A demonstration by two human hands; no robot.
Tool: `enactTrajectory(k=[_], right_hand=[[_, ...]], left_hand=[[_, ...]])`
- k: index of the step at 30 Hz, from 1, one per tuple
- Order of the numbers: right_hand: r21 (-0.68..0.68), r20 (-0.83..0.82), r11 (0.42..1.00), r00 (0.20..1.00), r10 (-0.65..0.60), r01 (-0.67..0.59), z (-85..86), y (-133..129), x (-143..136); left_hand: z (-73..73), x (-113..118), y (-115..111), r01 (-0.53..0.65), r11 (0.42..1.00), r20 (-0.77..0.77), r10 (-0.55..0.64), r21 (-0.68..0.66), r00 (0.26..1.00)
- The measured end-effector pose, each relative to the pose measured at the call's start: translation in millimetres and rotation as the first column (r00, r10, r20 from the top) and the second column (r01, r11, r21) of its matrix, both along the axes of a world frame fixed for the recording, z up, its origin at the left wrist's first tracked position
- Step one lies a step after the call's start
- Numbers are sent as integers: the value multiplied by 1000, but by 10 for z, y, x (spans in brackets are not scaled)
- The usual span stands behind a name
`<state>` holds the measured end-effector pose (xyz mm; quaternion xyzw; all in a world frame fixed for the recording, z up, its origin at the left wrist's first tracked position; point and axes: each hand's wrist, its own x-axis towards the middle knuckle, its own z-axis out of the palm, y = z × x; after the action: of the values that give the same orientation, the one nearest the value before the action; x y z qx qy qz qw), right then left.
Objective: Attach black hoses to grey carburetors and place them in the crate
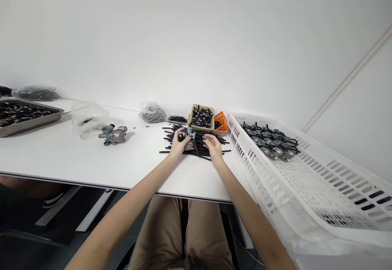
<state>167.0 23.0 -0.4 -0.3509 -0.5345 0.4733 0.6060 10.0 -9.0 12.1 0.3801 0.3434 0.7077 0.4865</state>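
My left hand (177,142) is wrapped round a grey metal part (189,144) with a black tube on it, over a pile of black tubes (171,133) on the white table. Just to its right, my right hand (212,144) has thumb and fingers pressed together near the tubes; whatever is between them is too small to make out. Behind the hands stand a cream tray (202,117) of black and grey pieces and an orange basket (221,119). A second grey metal part (113,135) lies apart on the left.
At the right, a large white crate (318,208) holds several grey parts with black tubes (272,139). Plastic bags (152,112) sit near the wall. A metal tray (49,117) of small pieces is at the far left. Part of another person's leg (30,186) shows below the table.
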Motion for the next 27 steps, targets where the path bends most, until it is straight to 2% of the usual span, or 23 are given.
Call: enactTrajectory(k=[2,5,7,10,14,17,21,24,27], right_hand=[[80,90,996,995,-52,45,-3,-13,-25],[141,273,988,962,15,-55,-26,-52,-81],[140,377,985,926,40,-99,-49,-73,-110],[184,438,981,899,-21,-66,-75,-74,-117],[264,422,964,903,-85,-33,-94,-52,-106],[315,378,949,919,-111,-15,-102,-57,-129],[352,308,936,947,-91,-25,-89,-85,-171],[356,261,934,962,-76,-23,-86,-87,-181],[305,230,949,973,10,-82,-119,-53,-189]], left_hand=[[-22,-26,31,-115,992,-60,119,59,991],[-50,-47,53,-209,972,-152,224,109,963],[-45,-36,39,-213,970,-190,232,119,954],[-7,-1,-7,-193,973,-179,214,125,960],[5,29,-18,-175,979,-118,187,103,975],[-46,25,44,-211,970,-118,225,116,967],[-120,13,150,-263,951,-214,294,162,932],[-148,7,190,-248,952,-258,289,179,922],[-159,2,194,-223,960,-249,261,171,933]])
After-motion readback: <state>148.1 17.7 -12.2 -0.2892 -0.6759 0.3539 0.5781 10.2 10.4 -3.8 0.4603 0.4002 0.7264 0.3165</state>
